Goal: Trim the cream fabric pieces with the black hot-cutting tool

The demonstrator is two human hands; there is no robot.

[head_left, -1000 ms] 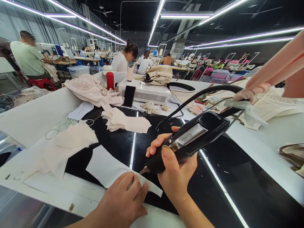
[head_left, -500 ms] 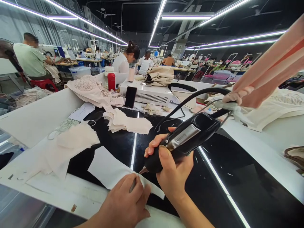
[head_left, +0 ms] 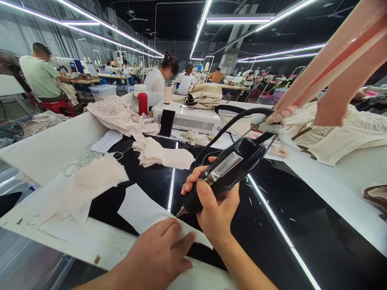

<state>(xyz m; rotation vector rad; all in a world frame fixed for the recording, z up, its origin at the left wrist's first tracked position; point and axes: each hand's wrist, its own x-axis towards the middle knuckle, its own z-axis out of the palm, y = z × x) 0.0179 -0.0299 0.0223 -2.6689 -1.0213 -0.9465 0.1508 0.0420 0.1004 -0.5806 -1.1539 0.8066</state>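
My right hand (head_left: 213, 205) is closed around a black corded hand tool (head_left: 229, 169) with a silver clip, its metal tip (head_left: 180, 211) pointing down at a white fabric piece (head_left: 142, 209). My left hand (head_left: 160, 253) lies flat on the near end of that piece, fingers stretched out, holding it against the glossy black tabletop (head_left: 272, 225). The tool's black cable (head_left: 236, 121) arcs up and away to the right. Part of the fabric is hidden under my left hand.
Cream fabric stacks (head_left: 163, 155) and a bigger pile (head_left: 90, 181) lie to the left. Behind stand a white machine box (head_left: 193, 117), a phone (head_left: 167, 123) and a red bottle (head_left: 142, 102). Pink straps (head_left: 326, 68) hang at upper right. Other workers sit at far tables.
The tool and my right hand have shifted left and slightly away along the fabric. My left hand has flattened and slid a little to follow it.
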